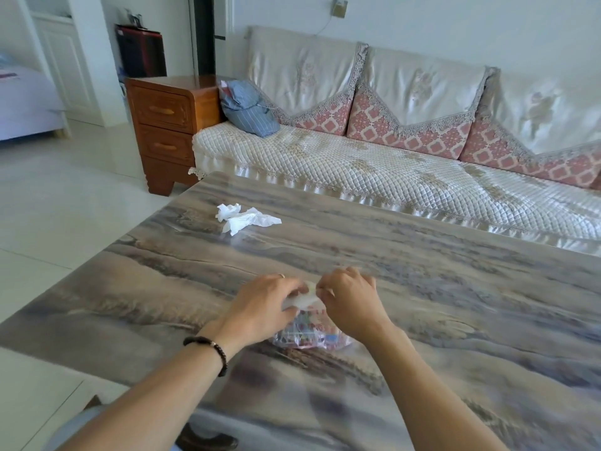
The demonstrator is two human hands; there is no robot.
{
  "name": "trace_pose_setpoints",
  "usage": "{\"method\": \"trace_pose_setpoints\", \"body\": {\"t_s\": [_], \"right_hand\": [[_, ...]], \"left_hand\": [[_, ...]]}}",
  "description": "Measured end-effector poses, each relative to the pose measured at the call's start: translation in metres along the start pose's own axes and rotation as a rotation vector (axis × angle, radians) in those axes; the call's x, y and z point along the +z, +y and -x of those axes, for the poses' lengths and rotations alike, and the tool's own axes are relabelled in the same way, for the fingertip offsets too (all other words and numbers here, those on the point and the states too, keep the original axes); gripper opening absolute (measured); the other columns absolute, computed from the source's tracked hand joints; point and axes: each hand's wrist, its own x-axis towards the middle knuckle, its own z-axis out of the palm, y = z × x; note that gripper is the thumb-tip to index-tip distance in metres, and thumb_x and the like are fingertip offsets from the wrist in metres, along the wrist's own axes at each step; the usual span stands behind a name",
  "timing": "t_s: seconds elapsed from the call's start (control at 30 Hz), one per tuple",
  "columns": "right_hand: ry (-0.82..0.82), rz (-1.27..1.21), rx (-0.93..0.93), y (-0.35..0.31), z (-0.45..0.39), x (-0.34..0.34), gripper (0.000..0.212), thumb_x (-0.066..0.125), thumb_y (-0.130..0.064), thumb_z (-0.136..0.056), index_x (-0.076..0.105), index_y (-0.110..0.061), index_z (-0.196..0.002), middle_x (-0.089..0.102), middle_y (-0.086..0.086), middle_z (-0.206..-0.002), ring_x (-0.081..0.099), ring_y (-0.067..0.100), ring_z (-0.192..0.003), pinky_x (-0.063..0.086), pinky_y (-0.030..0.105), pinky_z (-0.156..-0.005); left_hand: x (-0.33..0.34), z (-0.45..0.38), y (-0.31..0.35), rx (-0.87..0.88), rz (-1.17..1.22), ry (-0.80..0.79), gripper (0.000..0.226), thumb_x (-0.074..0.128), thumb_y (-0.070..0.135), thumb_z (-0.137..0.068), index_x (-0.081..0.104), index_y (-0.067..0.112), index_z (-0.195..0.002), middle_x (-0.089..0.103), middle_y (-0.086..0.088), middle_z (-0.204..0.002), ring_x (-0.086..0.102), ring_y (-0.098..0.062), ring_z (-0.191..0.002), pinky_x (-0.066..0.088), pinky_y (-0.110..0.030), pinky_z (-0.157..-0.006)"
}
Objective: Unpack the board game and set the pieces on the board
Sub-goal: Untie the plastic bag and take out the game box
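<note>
1. head view: the table [422,262] stretches bare and wide beyond the hands; its far edge runs beside the sofa [374,164]; crumpled tissues [242,218] lie well apart, far left
2. left hand [263,307] and right hand [349,304] both pinch the knotted top of the plastic bag [309,333], fingers curled tight
3. the bag rests on the table, holding blurred colourful pieces

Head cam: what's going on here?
A person is working at the top of a clear plastic bag of colourful game parts on the table. The left hand and right hand both pinch its bunched white neck. No board or pieces are laid out. Crumpled tissues lie farther back on the table.
</note>
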Motion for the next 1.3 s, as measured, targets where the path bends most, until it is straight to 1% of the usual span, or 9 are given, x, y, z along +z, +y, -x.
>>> {"method": "trace_pose_setpoints", "body": {"t_s": [0.2, 0.33, 0.4, 0.5, 0.6, 0.77, 0.97, 1.17, 1.3], "right_hand": [[0.200, -0.497, 0.422, 0.038, 0.000, -0.011, 0.021, 0.052, -0.013, -0.089, 0.067, -0.002, -0.079, 0.066, 0.010, -0.071, 0.054, 0.020, -0.063, 0.044, 0.030, -0.061], [0.162, -0.522, 0.644, 0.056, 0.007, -0.007, 0.016, 0.052, -0.011, -0.086, 0.051, -0.011, -0.070, 0.052, 0.002, -0.066, 0.047, 0.018, -0.061, 0.037, 0.028, -0.058], [0.287, -0.410, 0.591, 0.048, 0.013, -0.005, 0.006, 0.053, -0.013, -0.087, 0.055, -0.014, -0.092, 0.058, 0.001, -0.087, 0.054, 0.020, -0.083, 0.040, 0.029, -0.069], [0.568, -0.235, 0.088, 0.023, 0.025, -0.007, 0.014, 0.063, -0.011, -0.082, 0.061, -0.012, -0.096, 0.063, -0.001, -0.091, 0.056, 0.018, -0.086, 0.044, 0.030, -0.073], [0.228, 0.136, -0.208, 0.010, 0.035, 0.006, 0.024, 0.065, -0.026, -0.078, 0.064, -0.021, -0.102, 0.064, -0.004, -0.096, 0.058, 0.018, -0.092, 0.044, 0.037, -0.084], [0.005, 0.210, -0.138, 0.024, 0.049, 0.027, 0.025, 0.075, -0.007, -0.057, 0.060, -0.023, -0.068, 0.054, -0.007, -0.063, 0.054, 0.018, -0.064, 0.049, 0.034, -0.068], [-0.085, 0.141, -0.095, 0.055, 0.076, 0.021, 0.024, 0.046, -0.019, -0.082, 0.065, -0.026, -0.094, 0.058, -0.008, -0.101, 0.053, 0.016, -0.102, 0.030, 0.032, -0.083], [0.252, -0.272, -0.159, 0.028, 0.054, 0.004, 0.034, 0.046, -0.005, -0.072, 0.072, -0.019, -0.088, 0.067, -0.009, -0.085, 0.058, 0.010, -0.070, 0.048, 0.026, -0.061], [0.027, -0.276, -0.127, 0.010, 0.028, 0.013, 0.026, 0.040, -0.011, -0.088, 0.066, -0.012, -0.089, 0.067, -0.004, -0.089, 0.058, 0.011, -0.078, 0.048, 0.023, -0.067]], "left_hand": [[-0.009, 0.014, -0.011, 0.066, 0.018, 0.067, 0.008, 0.069, 0.017, -0.086, 0.072, 0.024, -0.086, 0.066, 0.012, -0.083, 0.054, -0.009, -0.073, 0.037, -0.022, -0.062], [-0.014, 0.020, -0.004, 0.073, -0.055, -0.125, 0.019, 0.057, 0.013, -0.085, 0.069, 0.028, -0.088, 0.063, 0.010, -0.097, 0.056, -0.011, -0.090, 0.047, -0.029, -0.077], [-0.011, 0.022, 0.003, 0.059, -0.048, -0.193, 0.019, 0.051, 0.018, -0.083, 0.065, 0.030, -0.090, 0.059, 0.011, -0.103, 0.054, -0.010, -0.096, 0.045, -0.028, -0.082], [-0.007, 0.019, 0.009, 0.007, -0.002, -0.121, 0.012, 0.050, 0.035, -0.093, 0.053, 0.028, -0.103, 0.059, 0.007, -0.109, 0.057, -0.015, -0.099, 0.048, -0.035, -0.083], [-0.001, 0.015, 0.013, 0.005, -0.031, -0.184, 0.037, 0.048, 0.045, -0.096, 0.037, 0.031, -0.129, 0.056, 0.005, -0.130, 0.057, -0.018, -0.112, 0.049, -0.039, -0.086], [0.018, 0.015, 0.005, -0.010, -0.179, -0.314, 0.061, 0.040, 0.056, -0.095, 0.015, 0.035, -0.147, 0.038, 0.004, -0.150, 0.043, -0.020, -0.132, 0.047, -0.042, -0.094], [0.035, 0.011, -0.005, -0.109, -0.274, -0.392, 0.088, 0.027, 0.073, -0.087, 0.000, 0.022, -0.154, -0.010, -0.003, -0.161, -0.013, -0.015, -0.147, 0.024, -0.039, -0.115], [0.039, 0.016, -0.004, -0.069, -0.154, -0.349, 0.077, 0.045, 0.071, -0.084, 0.014, 0.044, -0.149, -0.006, -0.004, -0.162, 0.008, -0.019, -0.148, 0.029, -0.037, -0.111], [0.031, 0.022, -0.004, -0.082, -0.075, -0.353, 0.079, 0.047, 0.077, -0.079, 0.019, 0.043, -0.146, -0.006, 0.005, -0.162, 0.023, -0.016, -0.145, 0.034, -0.034, -0.106]]}}
